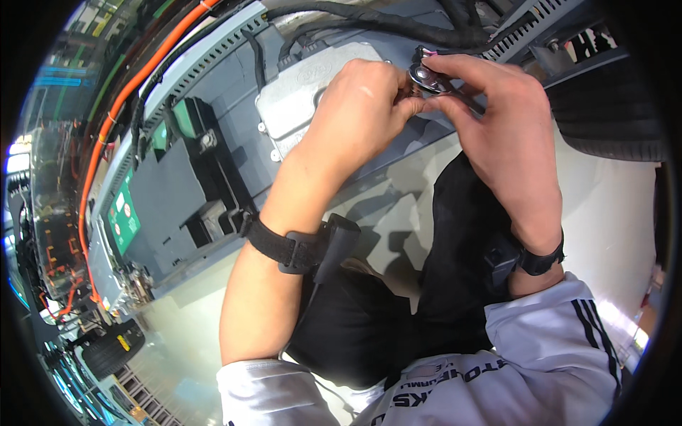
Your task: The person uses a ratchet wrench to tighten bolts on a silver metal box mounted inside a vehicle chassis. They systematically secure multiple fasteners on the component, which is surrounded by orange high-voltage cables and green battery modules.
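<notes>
My right hand is closed round the dark handle of a ratchet wrench, whose round shiny head sticks out past the thumb and forefinger. Right beside that head, my left hand is curled, its thumb and fingertips pinched together. Whatever those fingertips hold is hidden behind them. Both hands meet above the edge of a grey metal tray. Partly covered by my left hand lies a silver metal control unit with mounting lugs. A small dark connector with a pinkish part shows just beyond the ratchet head.
Thick black wiring runs along the far side. An orange cable curves down the left, past a black battery box with a green label. A black tyre stands at the right. My dark-trousered knees are below my hands.
</notes>
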`<state>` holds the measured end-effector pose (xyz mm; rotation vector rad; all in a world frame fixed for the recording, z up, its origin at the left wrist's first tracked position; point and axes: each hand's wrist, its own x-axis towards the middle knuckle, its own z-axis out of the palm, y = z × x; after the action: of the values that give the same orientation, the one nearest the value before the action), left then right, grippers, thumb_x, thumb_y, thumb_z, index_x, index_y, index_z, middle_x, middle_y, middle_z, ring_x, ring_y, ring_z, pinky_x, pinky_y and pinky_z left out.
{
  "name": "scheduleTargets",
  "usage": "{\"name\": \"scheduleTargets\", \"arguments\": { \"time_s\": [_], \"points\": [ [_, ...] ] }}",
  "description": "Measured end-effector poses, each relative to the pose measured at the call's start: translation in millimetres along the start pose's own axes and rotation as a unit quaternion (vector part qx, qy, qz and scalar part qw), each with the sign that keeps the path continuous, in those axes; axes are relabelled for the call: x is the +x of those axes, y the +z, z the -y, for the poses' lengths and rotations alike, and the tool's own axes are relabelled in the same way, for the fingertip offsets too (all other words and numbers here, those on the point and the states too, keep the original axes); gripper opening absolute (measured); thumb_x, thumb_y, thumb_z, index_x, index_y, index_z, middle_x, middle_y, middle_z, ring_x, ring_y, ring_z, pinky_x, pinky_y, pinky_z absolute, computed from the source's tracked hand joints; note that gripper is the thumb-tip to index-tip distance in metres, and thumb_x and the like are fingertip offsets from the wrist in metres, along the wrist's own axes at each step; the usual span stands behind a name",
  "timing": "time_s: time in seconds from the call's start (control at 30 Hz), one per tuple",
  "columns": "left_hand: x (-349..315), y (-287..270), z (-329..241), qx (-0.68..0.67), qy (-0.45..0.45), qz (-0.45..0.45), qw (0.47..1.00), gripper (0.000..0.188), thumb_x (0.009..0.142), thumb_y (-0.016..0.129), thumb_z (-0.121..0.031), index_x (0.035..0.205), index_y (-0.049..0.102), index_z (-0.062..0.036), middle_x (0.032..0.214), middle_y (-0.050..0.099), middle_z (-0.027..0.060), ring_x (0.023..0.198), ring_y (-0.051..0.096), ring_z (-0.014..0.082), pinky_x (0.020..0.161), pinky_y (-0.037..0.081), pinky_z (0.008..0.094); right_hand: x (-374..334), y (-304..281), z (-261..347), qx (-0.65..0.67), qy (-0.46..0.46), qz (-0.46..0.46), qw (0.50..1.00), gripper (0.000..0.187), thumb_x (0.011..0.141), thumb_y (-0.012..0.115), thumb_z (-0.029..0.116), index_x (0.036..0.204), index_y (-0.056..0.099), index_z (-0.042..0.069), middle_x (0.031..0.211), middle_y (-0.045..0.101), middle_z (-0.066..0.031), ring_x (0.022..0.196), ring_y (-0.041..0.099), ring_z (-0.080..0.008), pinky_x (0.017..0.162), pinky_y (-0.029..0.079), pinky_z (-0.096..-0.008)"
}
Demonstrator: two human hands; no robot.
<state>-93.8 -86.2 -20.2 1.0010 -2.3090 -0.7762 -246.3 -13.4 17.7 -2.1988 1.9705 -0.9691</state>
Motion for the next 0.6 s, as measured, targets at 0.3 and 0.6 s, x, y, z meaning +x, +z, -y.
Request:
{"name": "scheduleTargets", "arguments": {
  "time_s": [0.3,0.6],
  "points": [
    [0,-1,7,0.009,0.007,0.011,1.0,0.02,0.078,0.073,-0.02,0.088,0.073,-0.0022,0.075,0.067,0.019,0.074,0.066,0.0349,0.07,0.053,0.0417,16,-13,5,0.013,0.061,0.116,0.991,0.033,0.075,0.073,0.004,0.107,0.068,0.001,0.083,0.069,-0.0157,0.07,0.066,-0.0252,0.066,0.052,-0.0317],
    [2,-11,10,-0.015,0.017,0.06,0.998,0.022,0.073,0.08,-0.024,0.085,0.074,-0.006,0.083,0.071,0.0142,0.087,0.068,0.0307,0.078,0.054,0.0399,46,-25,10,-0.071,-0.169,0.233,0.955,0.031,0.075,0.072,-0.003,0.106,0.066,-0.005,0.09,0.069,-0.0191,0.079,0.068,-0.0259,0.069,0.052,-0.0318]
  ]
}}
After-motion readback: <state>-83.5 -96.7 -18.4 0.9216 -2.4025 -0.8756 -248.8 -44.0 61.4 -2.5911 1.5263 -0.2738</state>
